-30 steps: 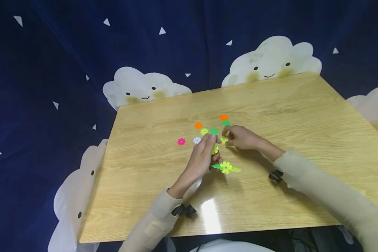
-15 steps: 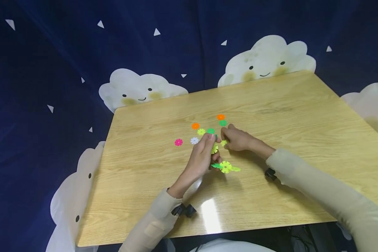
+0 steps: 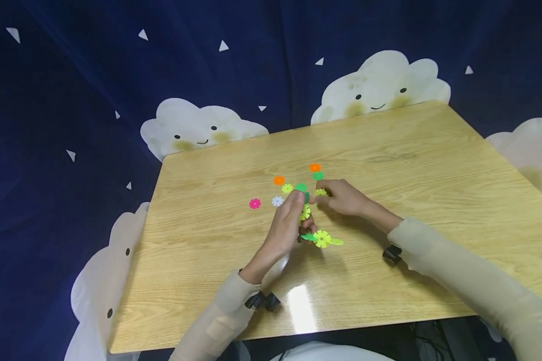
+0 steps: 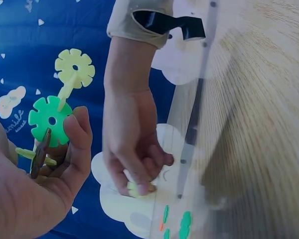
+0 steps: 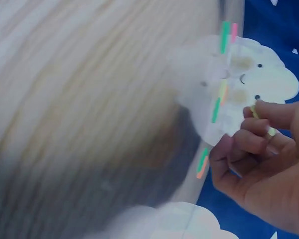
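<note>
My left hand grips a joined chain of notched plastic snowflake discs above the table. In the left wrist view, a green disc and a yellow disc of this chain stick up past the fingers, with a brown piece nearer the palm. The head view shows another yellow disc hanging below the fingers. My right hand pinches a single yellow snowflake disc between thumb and fingers, just right of the left fingertips and apart from the chain. The left fingers partly hide the chain.
Loose discs lie beyond the hands on the wooden table: pink, white, yellow, two orange, and green ones. A dark blue curtain with clouds stands behind the table.
Over the last half second the right hand and its yellow disc have shifted slightly away from me, and the disc has tilted. The left hand keeps its hold on the chain, nearly still.
</note>
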`<act>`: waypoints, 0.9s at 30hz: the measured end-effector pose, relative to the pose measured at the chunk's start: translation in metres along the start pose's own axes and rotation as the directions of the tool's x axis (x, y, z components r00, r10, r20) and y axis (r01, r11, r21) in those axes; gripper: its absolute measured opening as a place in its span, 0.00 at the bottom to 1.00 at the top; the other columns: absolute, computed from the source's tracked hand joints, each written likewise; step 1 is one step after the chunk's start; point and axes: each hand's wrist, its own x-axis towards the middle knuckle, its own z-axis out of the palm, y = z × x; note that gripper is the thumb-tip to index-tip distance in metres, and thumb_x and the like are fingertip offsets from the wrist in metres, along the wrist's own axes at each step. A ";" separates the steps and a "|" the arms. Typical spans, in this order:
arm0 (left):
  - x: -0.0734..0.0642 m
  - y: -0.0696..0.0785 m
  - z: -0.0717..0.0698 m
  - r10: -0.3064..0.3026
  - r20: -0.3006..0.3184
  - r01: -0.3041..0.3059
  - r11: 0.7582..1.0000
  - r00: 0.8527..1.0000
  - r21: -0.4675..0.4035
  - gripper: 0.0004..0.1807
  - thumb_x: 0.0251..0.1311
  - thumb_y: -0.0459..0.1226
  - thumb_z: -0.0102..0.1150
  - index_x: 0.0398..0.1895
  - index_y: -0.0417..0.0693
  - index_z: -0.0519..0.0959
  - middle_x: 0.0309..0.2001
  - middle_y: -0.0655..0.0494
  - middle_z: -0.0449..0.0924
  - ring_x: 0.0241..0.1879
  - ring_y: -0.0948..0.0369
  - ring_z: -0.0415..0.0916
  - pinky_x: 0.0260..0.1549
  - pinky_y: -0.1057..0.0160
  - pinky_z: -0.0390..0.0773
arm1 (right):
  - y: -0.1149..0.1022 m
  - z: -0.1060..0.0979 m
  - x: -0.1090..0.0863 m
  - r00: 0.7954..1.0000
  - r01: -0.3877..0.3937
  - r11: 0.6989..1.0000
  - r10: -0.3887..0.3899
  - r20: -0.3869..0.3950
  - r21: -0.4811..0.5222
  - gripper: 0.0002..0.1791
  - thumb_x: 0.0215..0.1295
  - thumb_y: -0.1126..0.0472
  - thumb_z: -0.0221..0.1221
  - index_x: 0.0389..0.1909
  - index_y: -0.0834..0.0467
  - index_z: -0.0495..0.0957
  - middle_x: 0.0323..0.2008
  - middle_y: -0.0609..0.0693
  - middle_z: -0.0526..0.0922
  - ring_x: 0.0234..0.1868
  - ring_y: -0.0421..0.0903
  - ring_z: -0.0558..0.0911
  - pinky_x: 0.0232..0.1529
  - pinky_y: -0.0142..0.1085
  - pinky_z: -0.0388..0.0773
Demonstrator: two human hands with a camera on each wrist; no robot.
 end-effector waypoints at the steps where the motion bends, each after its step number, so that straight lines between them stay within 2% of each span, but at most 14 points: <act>1: 0.000 0.000 0.000 0.009 -0.004 -0.009 1.000 1.000 0.009 0.30 0.76 0.56 0.26 0.51 0.41 0.68 0.19 0.50 0.65 0.20 0.56 0.78 0.19 0.48 0.82 | -0.002 -0.002 -0.001 1.000 0.003 0.999 -0.003 -0.012 0.036 0.07 0.72 0.61 0.54 0.35 0.61 0.72 0.21 0.50 0.65 0.22 0.44 0.64 0.23 0.34 0.61; 7: 0.002 0.000 -0.003 0.016 -0.014 -0.015 0.999 1.000 0.043 0.29 0.76 0.56 0.25 0.49 0.40 0.68 0.20 0.51 0.64 0.21 0.56 0.79 0.19 0.51 0.82 | -0.015 -0.014 -0.008 0.998 0.001 0.967 0.016 -0.064 0.254 0.11 0.77 0.62 0.43 0.35 0.63 0.68 0.22 0.56 0.69 0.22 0.52 0.68 0.22 0.33 0.65; 13: 0.001 0.001 -0.009 0.015 -0.047 -0.013 0.999 0.999 0.050 0.33 0.75 0.58 0.27 0.50 0.37 0.69 0.20 0.51 0.64 0.22 0.55 0.79 0.21 0.57 0.82 | -0.024 -0.021 -0.011 0.991 -0.016 0.927 0.064 -0.117 0.374 0.08 0.76 0.61 0.46 0.41 0.60 0.72 0.29 0.60 0.75 0.29 0.61 0.73 0.24 0.35 0.71; 15: 0.001 0.002 -0.010 0.015 -0.056 -0.012 0.999 0.998 0.047 0.33 0.74 0.59 0.27 0.50 0.38 0.70 0.20 0.51 0.64 0.22 0.55 0.79 0.22 0.57 0.82 | -0.024 -0.023 -0.011 0.990 -0.012 0.917 0.066 -0.122 0.399 0.08 0.76 0.61 0.47 0.44 0.59 0.73 0.29 0.59 0.76 0.29 0.62 0.74 0.24 0.36 0.72; 20: 0.000 0.003 -0.012 0.012 -0.066 -0.009 0.999 0.998 0.043 0.32 0.75 0.58 0.28 0.51 0.40 0.70 0.20 0.53 0.64 0.21 0.56 0.79 0.22 0.57 0.83 | -0.029 -0.027 -0.015 0.991 0.013 0.917 0.040 -0.124 0.398 0.11 0.75 0.62 0.50 0.53 0.57 0.75 0.30 0.60 0.78 0.29 0.62 0.76 0.27 0.37 0.77; 27: -0.002 0.003 -0.014 0.007 -0.062 -0.004 0.999 0.998 0.037 0.33 0.75 0.58 0.27 0.52 0.39 0.69 0.21 0.53 0.63 0.21 0.57 0.78 0.21 0.59 0.82 | -0.063 -0.038 -0.026 0.989 0.111 0.910 -0.059 -0.139 0.399 0.15 0.71 0.69 0.52 0.57 0.60 0.72 0.30 0.68 0.79 0.28 0.65 0.75 0.26 0.34 0.76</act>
